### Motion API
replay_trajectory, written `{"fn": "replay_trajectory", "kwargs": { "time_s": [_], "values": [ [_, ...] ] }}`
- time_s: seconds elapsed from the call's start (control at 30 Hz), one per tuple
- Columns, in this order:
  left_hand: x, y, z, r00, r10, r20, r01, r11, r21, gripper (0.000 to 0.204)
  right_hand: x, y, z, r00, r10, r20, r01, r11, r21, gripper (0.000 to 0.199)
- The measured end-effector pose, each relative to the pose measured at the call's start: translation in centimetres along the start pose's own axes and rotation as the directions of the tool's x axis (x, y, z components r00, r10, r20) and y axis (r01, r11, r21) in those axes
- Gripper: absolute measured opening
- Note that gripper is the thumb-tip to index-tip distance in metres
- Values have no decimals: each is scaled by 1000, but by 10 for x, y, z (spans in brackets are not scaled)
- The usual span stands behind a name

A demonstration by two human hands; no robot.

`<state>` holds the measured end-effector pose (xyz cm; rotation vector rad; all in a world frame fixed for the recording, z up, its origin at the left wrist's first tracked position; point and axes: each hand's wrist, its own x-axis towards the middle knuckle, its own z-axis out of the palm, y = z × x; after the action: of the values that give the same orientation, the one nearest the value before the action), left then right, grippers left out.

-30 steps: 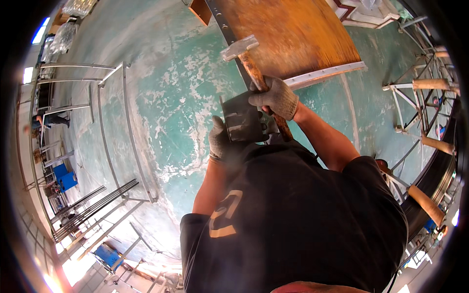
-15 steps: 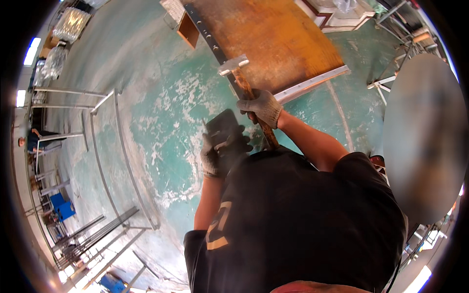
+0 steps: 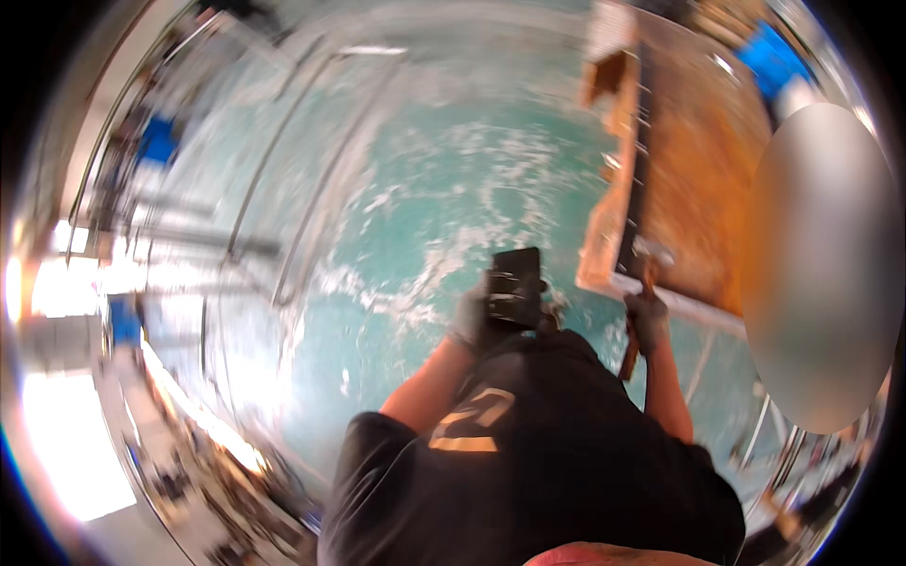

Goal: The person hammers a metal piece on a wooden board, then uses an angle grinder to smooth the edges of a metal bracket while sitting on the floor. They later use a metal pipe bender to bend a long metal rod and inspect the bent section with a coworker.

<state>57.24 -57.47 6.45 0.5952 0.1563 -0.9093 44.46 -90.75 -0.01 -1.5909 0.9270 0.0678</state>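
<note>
My left hand (image 3: 475,319), in a grey work glove, is closed round a dark flat rectangular piece (image 3: 515,283) in front of my body. Blur hides what kind of thing it is. On the right, my gloved right hand (image 3: 646,323) grips a hammer (image 3: 630,357) by its wooden handle. The metal hammer head (image 3: 653,251) points away from me, over the near left corner of a rusty brown worktable (image 3: 703,179). I cannot tell whether the head touches the tabletop.
A dark strip (image 3: 638,160) with holes runs down the table's left edge. Long metal frames (image 3: 311,179) lie or stand on the worn green floor (image 3: 444,170) to the left. A blue object (image 3: 774,61) is beyond the table. A grey blurred oval covers the right side.
The view has swung left, so the worktable now appears farther right. My hands are wider apart, with the hammer lower at my right. Both hands keep their holds.
</note>
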Motion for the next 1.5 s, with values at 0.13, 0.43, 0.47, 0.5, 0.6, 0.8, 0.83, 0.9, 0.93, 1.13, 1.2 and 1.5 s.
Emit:
{"fn": "replay_trajectory", "kwargs": {
  "time_s": [0.13,0.43,0.47,0.5,0.6,0.8,0.83,0.9,0.93,1.13,1.2,1.5],
  "values": [
    [-16,-22,-44,999,-43,33,51,949,-312,85,11,28,29,964,114,242,-117,993,-2,23],
    [-138,-19,-51,916,365,-167,-401,854,-331,83,10,-20,158,763,220,607,-1,940,-340,22],
    [-152,-14,-55,891,403,-209,-451,837,-310,80,5,-26,174,744,225,629,21,933,-359,22],
    [-158,-11,-65,874,429,-230,-483,821,-304,78,1,-32,188,738,238,631,44,917,-398,22],
    [-189,-7,-89,823,465,-327,-561,758,-334,72,-12,-39,234,726,254,639,121,868,-482,24],
    [-303,41,-160,733,564,-380,-672,687,-277,72,-26,-12,350,754,351,555,289,581,-761,29],
    [-325,49,-171,704,578,-412,-699,665,-262,73,-26,1,365,774,359,522,256,576,-777,29],
    [-375,64,-207,676,579,-457,-724,638,-263,83,-28,29,401,795,387,467,201,558,-805,28],
    [-403,69,-223,642,621,-451,-758,603,-249,88,-32,42,420,785,424,452,185,537,-823,28],
    [-518,108,-306,480,709,-517,-870,459,-178,105,-21,113,491,881,331,337,274,222,-936,31],
    [-550,123,-333,431,708,-560,-893,425,-150,106,-56,111,523,861,371,348,291,202,-935,23],
    [-631,243,-424,404,655,-639,-905,389,-173,106,-67,119,757,771,372,517,587,-99,-804,48]
  ]
}}
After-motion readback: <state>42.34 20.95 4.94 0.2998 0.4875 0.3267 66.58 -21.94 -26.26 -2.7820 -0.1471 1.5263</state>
